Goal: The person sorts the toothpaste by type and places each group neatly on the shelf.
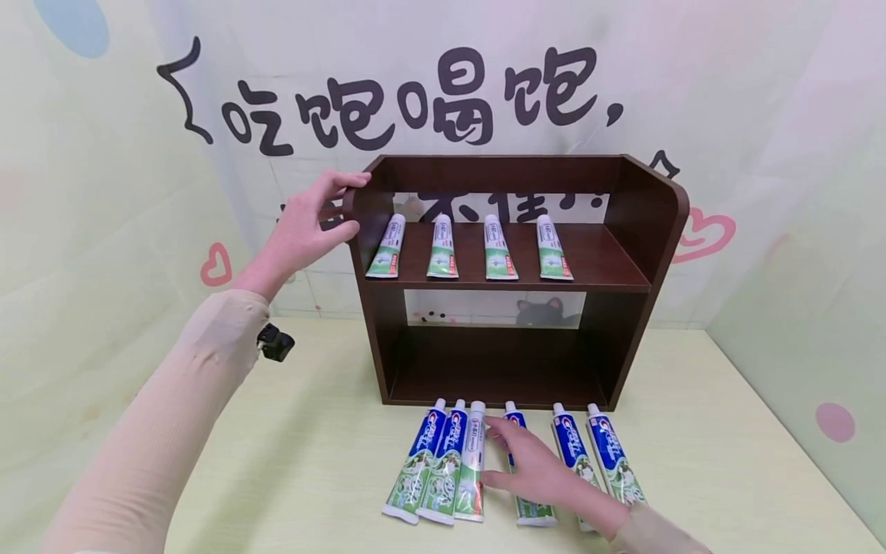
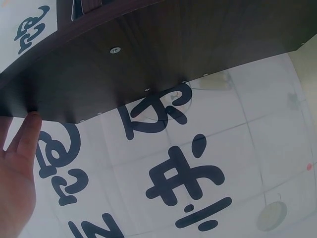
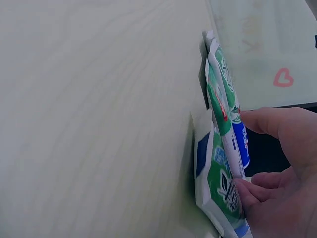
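Observation:
At the upper left of a dark brown two-tier shelf (image 1: 508, 278), my left hand (image 1: 308, 219) holds the side panel, its index finger over the edge. In the left wrist view that hand (image 2: 17, 171) lies against the panel's outer face. My right hand (image 1: 533, 465) hovers above the row of tubes, thumb and fingers spread beside a white and green toothpaste tube (image 1: 472, 462). To that tube's left lie two blue and green toothpaste tubes (image 1: 443, 469). Another blue toothpaste tube (image 1: 533, 512) is partly under my right hand. In the right wrist view the fingers (image 3: 270, 121) are close to the tubes.
Several white and green tubes (image 1: 443, 246) lie apart on the upper tier, caps toward the back. The lower tier (image 1: 498, 362) is open-fronted. Two more blue tubes (image 1: 612, 454) lie at the right on the pale table (image 1: 727, 446). A printed curtain hangs behind.

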Demonstrator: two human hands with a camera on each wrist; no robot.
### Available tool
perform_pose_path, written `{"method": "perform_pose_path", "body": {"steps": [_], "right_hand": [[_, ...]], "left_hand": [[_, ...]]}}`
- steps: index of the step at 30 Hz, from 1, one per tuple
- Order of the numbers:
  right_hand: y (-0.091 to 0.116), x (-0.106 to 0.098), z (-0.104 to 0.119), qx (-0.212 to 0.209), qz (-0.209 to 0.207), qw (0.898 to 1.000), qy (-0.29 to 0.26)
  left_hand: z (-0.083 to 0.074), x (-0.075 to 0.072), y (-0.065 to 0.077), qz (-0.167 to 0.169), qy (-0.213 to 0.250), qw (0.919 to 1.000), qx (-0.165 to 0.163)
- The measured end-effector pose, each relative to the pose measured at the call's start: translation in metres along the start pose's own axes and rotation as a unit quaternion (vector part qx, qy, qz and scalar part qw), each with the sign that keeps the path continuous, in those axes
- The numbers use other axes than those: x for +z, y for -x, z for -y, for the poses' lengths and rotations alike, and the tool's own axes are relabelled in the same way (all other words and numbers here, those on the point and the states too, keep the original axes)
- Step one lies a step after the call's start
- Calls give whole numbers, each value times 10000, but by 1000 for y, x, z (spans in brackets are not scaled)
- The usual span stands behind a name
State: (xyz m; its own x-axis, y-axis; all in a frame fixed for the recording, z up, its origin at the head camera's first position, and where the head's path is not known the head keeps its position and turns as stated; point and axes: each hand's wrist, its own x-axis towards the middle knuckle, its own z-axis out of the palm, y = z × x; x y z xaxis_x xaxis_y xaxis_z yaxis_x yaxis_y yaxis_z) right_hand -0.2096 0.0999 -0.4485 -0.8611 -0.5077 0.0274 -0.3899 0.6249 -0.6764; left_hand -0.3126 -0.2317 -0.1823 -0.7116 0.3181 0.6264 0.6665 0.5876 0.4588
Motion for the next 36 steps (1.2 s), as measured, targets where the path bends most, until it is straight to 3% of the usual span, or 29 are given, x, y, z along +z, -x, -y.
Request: {"method": "perform_pose_path", "body": {"steps": [6,15,25,29,36], "right_hand": [[-4,6,3,123,-184,9997,53],[-7,11,9,269,-327,9991,-50],[-9,20,13,404,-547,9976,155],[-11,25,16,453,-657,9965,258],[-14,30,21,543,-589,9964,284]], "left_hand": [[14,2,-5,25,24,10000,17],[13,2,-6,-3,28,10000,77],[9,2,-5,17,30,10000,1],[14,2,-6,-9,85,10000,19],[11,1,-2,-72,54,10000,23]]}}
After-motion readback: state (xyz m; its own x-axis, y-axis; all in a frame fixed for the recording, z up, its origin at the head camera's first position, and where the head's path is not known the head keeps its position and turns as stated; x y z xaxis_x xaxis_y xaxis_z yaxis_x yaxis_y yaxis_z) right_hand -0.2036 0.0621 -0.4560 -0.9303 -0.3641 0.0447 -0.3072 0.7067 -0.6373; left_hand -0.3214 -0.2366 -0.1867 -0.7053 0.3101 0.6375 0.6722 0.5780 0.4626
